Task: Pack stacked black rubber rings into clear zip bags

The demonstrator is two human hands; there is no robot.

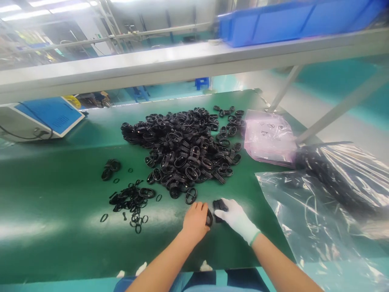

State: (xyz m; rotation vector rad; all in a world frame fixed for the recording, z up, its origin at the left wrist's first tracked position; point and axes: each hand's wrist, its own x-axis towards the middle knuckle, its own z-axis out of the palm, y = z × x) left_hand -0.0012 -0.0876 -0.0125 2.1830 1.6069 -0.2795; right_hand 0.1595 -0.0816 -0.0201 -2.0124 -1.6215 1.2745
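My bare left hand is closed around a coiled black cable low over the green table. Just to its right, my right hand, in a white glove, grips a ribbed black bundle that looks like coiled cable stood on edge. The two held pieces are close together with a small gap between them. Beyond both hands spreads a large heap of coiled black cables. One single coil lies at the heap's near edge, close to my left fingers.
Loose black bands lie scattered at left, near a few coils. At right are a pink bag, a clear plastic sheet and bagged black cables. A shelf with a blue bin crosses above; a blue-topped box stands back left.
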